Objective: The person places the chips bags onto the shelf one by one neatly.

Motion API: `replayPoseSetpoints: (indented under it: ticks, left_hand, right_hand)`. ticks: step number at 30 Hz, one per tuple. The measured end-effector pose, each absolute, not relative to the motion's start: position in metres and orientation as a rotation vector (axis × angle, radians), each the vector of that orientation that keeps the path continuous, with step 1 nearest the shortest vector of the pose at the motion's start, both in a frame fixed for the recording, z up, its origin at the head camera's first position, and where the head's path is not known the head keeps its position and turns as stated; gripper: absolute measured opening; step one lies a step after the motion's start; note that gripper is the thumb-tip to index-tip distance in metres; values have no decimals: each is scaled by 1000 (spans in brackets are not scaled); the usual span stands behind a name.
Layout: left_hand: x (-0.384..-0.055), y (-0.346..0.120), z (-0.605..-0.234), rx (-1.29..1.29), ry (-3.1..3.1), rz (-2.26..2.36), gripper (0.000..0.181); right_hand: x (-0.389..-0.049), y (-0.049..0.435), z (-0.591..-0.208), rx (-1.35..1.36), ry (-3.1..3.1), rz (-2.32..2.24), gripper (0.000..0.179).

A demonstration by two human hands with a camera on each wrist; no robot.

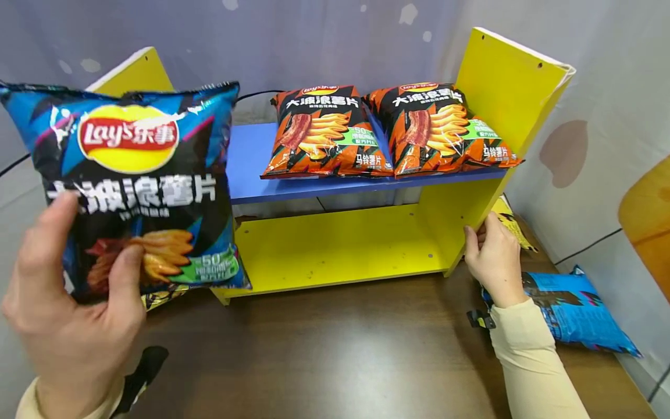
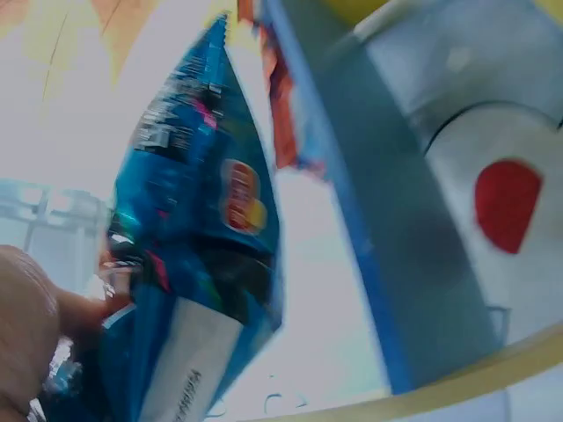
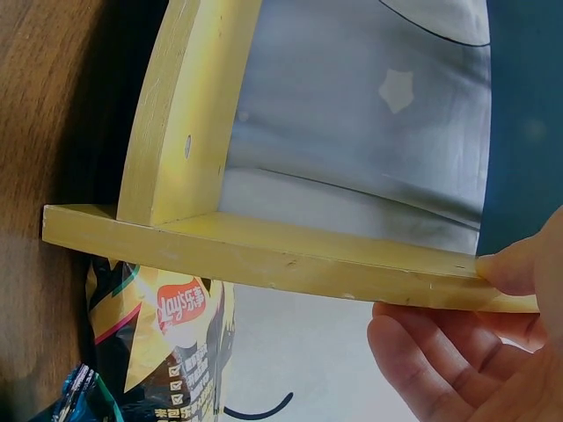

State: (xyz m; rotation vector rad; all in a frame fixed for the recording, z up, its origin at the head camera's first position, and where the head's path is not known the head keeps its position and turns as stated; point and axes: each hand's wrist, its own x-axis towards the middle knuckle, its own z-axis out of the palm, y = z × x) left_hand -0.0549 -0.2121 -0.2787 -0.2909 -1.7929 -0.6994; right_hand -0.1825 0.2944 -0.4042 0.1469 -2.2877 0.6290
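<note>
Up on the left goes the left hand (image 1: pixel 75 326), palm toward the bag, thumb and index finger across its front, holding a blue-and-black chip bag (image 1: pixel 143 195) upright before the left end of the yellow shelf (image 1: pixel 345 238). Over on the right, the forearm in its cream sleeve (image 1: pixel 526 349) reaches forward, and the right hand (image 1: pixel 494 259) has a narrow pinch on the front edge of the right side panel (image 1: pixel 508 93), thumb inside, fingers curled outside. Now the lettering: the held bag shows "Lay's 乐事" on a red-and-yellow badge, "大波浪薯片" in white below, and a "50" on a green strip. On the blue upper board (image 1: pixel 309 189), the left orange bag (image 1: pixel 327 137) and right orange bag (image 1: pixel 439 134) sit side by side, both reading "大波浪薯片" and "马铃薯片", each with its own green "50" strip. Beyond that panel, a yellow bag (image 3: pixel 167 343) shows a red Lay's badge, and another blue bag (image 1: pixel 581 311) lies on the brown table (image 1: pixel 340 349), its small print unreadable.
</note>
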Motion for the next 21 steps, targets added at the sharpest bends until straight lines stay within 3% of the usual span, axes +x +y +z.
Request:
replayPoseSetpoints:
  ticks: [9, 21]
  left_hand:
    - [-100, -195, -211, -172, -1975, -651, 56]
    - [-145, -171, -193, 35, -2316, -439, 56]
  right_hand:
    - [-182, 297, -406, 121, -2305, 635, 17]
    - [-183, 294, -404, 147, -2290, 623, 16]
